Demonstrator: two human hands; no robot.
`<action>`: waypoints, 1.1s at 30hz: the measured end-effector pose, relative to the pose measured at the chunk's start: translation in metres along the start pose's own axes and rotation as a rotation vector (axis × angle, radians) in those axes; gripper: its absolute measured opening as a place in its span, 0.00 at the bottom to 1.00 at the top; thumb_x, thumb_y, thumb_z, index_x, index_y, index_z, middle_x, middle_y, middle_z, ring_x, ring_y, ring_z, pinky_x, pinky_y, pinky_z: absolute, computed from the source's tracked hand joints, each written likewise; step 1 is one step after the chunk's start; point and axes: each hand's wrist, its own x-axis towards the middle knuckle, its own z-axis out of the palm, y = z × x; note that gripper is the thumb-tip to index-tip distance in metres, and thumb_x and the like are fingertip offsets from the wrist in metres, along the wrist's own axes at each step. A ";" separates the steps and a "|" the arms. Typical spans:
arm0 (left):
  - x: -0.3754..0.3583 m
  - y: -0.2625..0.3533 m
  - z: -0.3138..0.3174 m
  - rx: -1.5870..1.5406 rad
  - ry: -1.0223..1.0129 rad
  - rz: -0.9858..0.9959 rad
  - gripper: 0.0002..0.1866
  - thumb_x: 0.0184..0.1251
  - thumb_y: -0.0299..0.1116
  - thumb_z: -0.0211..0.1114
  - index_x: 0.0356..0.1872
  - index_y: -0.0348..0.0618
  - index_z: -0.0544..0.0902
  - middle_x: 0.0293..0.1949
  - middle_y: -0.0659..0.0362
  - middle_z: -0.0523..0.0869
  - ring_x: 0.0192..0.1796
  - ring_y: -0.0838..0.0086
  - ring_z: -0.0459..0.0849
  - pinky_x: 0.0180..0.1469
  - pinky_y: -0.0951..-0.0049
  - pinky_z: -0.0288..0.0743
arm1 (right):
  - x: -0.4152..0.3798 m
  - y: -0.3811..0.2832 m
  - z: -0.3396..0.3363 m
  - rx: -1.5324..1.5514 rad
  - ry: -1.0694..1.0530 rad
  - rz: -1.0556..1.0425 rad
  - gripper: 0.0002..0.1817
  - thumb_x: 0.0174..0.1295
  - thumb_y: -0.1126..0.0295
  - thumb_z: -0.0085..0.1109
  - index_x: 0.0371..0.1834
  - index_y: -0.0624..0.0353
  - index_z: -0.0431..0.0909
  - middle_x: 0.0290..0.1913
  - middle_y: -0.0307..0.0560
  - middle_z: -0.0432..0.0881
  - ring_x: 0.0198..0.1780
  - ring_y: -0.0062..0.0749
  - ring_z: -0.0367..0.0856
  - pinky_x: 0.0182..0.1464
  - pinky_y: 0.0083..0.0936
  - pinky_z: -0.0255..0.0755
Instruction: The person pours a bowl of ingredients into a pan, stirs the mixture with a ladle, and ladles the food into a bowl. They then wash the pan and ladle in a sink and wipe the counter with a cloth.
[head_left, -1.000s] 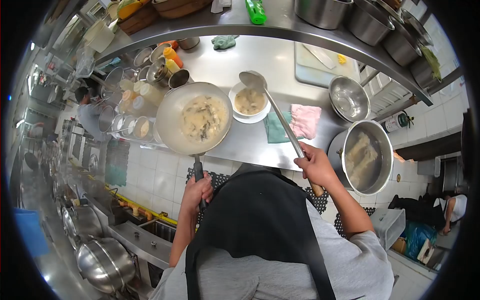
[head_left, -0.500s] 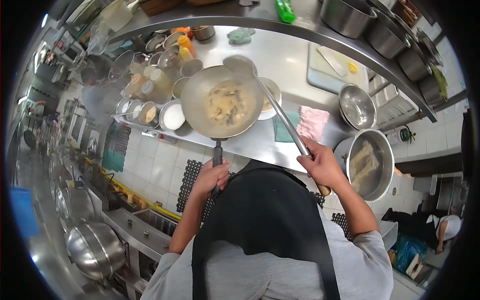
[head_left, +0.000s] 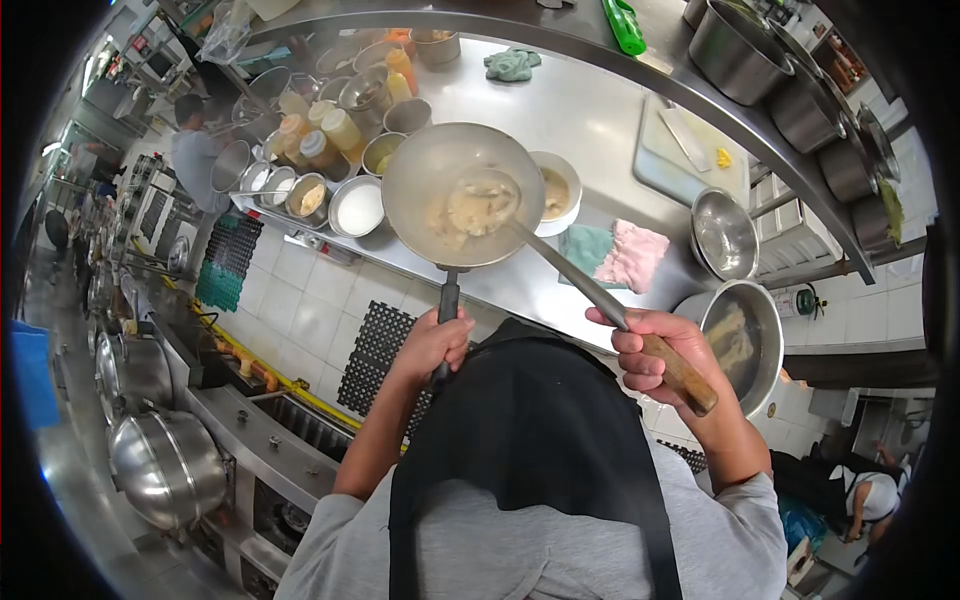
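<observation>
My left hand is wrapped round the black handle of a wide pan, held over the front edge of the steel counter. In my right hand is a long ladle with a wooden grip. Its bowl rests inside the pan, in a pale, creamy food. Right behind the pan's right rim stands a white bowl with similar food in it. Green and pink cloths lie to the right of that bowl.
Sauce bottles and metal containers crowd the counter's left side. At the right are a cutting board with a knife, a steel bowl and a large pot. Pots stand on the overhead shelf. Other people are farther off.
The ladle's bowl has moved from the pan's upper right rim down into the food. My right hand has shifted slightly right, and the whole view has shifted somewhat.
</observation>
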 end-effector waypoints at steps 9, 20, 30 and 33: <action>0.004 -0.008 -0.007 -0.078 0.030 0.019 0.10 0.75 0.31 0.65 0.44 0.48 0.70 0.19 0.70 0.65 0.16 0.83 0.66 0.18 0.76 0.65 | -0.013 -0.010 0.000 0.042 -0.052 -0.100 0.27 0.75 0.69 0.53 0.74 0.71 0.67 0.30 0.40 0.78 0.18 0.22 0.73 0.19 0.21 0.63; 0.002 -0.004 -0.022 -0.064 0.089 0.025 0.11 0.73 0.30 0.66 0.42 0.48 0.70 0.20 0.69 0.67 0.17 0.82 0.67 0.19 0.76 0.66 | 0.012 -0.023 -0.048 -0.126 0.154 -0.290 0.26 0.73 0.70 0.54 0.71 0.73 0.69 0.30 0.41 0.77 0.18 0.21 0.71 0.18 0.19 0.62; -0.002 0.004 -0.021 -0.016 0.111 0.017 0.10 0.74 0.30 0.66 0.42 0.47 0.71 0.20 0.69 0.67 0.17 0.83 0.68 0.19 0.76 0.67 | 0.042 0.003 -0.089 -0.984 0.519 -0.453 0.24 0.66 0.75 0.62 0.66 0.66 0.78 0.26 0.34 0.76 0.19 0.18 0.73 0.22 0.21 0.71; 0.000 0.006 -0.020 0.000 0.108 0.002 0.11 0.73 0.30 0.67 0.42 0.47 0.70 0.20 0.69 0.68 0.17 0.83 0.68 0.19 0.76 0.67 | 0.036 0.010 -0.090 -1.085 0.579 -0.500 0.29 0.66 0.75 0.62 0.72 0.66 0.75 0.26 0.34 0.74 0.19 0.18 0.72 0.23 0.21 0.69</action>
